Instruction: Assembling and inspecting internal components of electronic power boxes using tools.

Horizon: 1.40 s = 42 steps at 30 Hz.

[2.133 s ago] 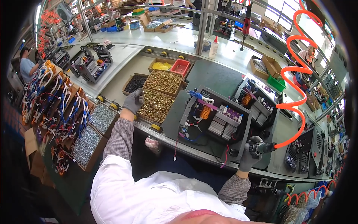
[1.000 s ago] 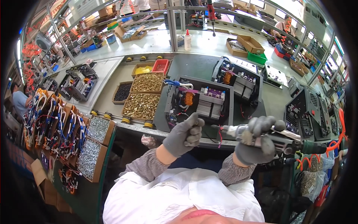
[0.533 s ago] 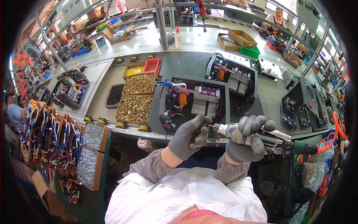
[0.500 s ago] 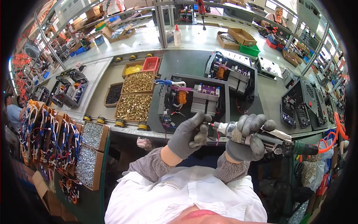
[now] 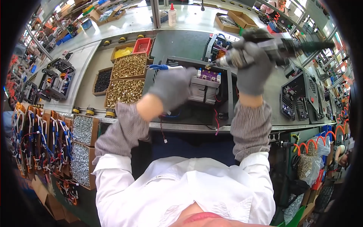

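Observation:
My right hand [image 5: 255, 68], in a grey glove, grips an air screwdriver [image 5: 280, 47], smeared by motion. It is held nearly level, with its tip at the far edge of a purple circuit board [image 5: 208, 76]. A small brass-coloured piece [image 5: 207, 67] shows at that tip. The board sits above a finned heat sink [image 5: 202, 94] in a black metal case [image 5: 227, 90]. My left hand [image 5: 172, 89], also gloved, is over the case's left part, beside a blue and white cable [image 5: 160, 67]. Blur hides whether its fingers hold anything.
Left of the case stand boxes of brass fasteners [image 5: 124, 90], black screws [image 5: 102, 81] and a red tray [image 5: 142, 45]. A second case [image 5: 213, 45] is behind; another black case [image 5: 300, 94] stands right. Wire harnesses [image 5: 39, 136] hang at far left. A white bottle [image 5: 172, 16] stands at the back.
My right hand has lifted the air screwdriver up and away from me, over the case. My left hand has moved left and forward, apart from the screwdriver tip. The view has shifted.

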{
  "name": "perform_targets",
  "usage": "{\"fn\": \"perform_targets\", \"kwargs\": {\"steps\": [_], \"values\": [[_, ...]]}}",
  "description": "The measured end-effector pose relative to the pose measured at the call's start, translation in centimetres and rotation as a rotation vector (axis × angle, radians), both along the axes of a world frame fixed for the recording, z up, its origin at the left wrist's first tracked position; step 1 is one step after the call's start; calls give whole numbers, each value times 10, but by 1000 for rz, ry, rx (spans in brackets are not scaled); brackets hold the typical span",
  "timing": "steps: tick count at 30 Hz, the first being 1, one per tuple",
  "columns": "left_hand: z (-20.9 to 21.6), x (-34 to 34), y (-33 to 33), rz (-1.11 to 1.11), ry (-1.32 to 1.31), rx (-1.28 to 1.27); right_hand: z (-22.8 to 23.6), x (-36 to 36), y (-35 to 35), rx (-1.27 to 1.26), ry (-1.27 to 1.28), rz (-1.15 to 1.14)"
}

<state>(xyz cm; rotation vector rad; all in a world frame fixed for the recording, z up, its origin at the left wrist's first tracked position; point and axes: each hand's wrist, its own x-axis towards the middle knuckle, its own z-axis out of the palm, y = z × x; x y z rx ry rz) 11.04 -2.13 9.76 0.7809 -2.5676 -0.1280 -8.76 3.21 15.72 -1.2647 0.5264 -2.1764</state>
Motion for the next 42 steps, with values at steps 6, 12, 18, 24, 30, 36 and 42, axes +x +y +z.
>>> {"fn": "perform_targets", "kwargs": {"steps": [6,12,18,24,30,36,42], "values": [[2,-18,-55,158,-233,26,-2,10,-68,154,59,24],[-4,-15,-58,102,-207,-48,-22,23,-85,225,196,14],[-5,-21,-58,152,-224,-25,-22,26,-83,320,358,-68],[-8,-19,-58,142,-229,-25,-23,32,-80,350,399,-49],[-2,-17,-52,172,-274,-13,-30,39,-87,374,534,-101],[1,1,-11,0,125,518,-33,31,-88,334,336,58],[-49,-4,66,-247,1141,2057,-37,30,-93,324,429,19]]}}
